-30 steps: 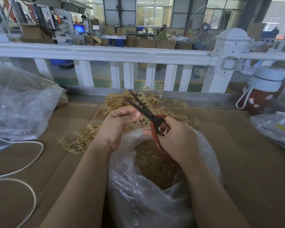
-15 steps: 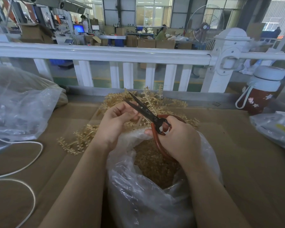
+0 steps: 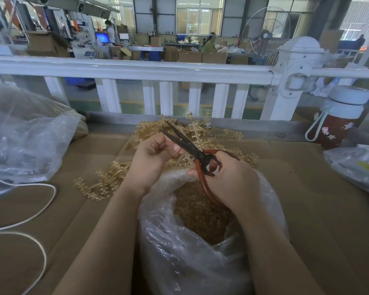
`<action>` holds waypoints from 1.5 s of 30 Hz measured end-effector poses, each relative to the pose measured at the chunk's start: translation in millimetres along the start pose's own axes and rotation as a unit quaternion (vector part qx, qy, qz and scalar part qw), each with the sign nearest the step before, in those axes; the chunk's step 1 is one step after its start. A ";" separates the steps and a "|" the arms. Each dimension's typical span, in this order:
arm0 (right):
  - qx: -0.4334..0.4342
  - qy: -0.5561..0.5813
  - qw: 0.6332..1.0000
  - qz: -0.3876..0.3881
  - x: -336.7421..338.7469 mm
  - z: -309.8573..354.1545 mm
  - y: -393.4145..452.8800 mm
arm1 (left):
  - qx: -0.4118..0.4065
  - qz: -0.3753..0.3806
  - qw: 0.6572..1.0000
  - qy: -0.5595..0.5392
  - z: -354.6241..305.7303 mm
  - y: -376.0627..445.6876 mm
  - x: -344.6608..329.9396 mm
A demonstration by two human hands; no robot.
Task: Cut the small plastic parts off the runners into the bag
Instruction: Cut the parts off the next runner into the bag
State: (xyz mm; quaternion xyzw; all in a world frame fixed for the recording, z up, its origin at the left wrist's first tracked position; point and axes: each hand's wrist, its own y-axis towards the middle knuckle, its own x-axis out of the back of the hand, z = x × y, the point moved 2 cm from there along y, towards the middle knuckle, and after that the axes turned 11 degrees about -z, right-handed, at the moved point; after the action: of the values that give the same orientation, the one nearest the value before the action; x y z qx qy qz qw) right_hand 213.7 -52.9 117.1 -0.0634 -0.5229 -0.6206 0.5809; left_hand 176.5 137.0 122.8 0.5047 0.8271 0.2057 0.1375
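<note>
Runner (image 3: pixel 180 159) in left hand (image 3: pixel 153 157), scissors (image 3: pixel 192 150) right (image 3: pixel 230 177)

The right hand (image 3: pixel 232 179) grips the red looped handles of dark-bladed scissors (image 3: pixel 192 149), blades parted and pointing up-left. The left hand (image 3: pixel 152 155) pinches a tan plastic runner beside the blades, though the runner is mostly hidden. Below the hands, a clear plastic bag (image 3: pixel 179 252) holds small tan plastic parts (image 3: pixel 200 213). A pile of tan comb-like runners (image 3: pixel 107 184) lies on the brown cardboard surface (image 3: pixel 317 209).
</note>
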 end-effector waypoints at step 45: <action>-0.185 0.367 0.910 0.053 -4.2 3.3 7.8 | 0.065 0.001 0.996 -0.055 -9.7 -3.1 -15.0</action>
State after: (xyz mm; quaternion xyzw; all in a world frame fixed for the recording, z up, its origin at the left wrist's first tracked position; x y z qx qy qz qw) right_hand 219.4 -46.1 120.2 0.0347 -0.1447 -0.6545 0.7413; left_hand 176.7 120.4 130.1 0.5237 0.8296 0.1230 0.1498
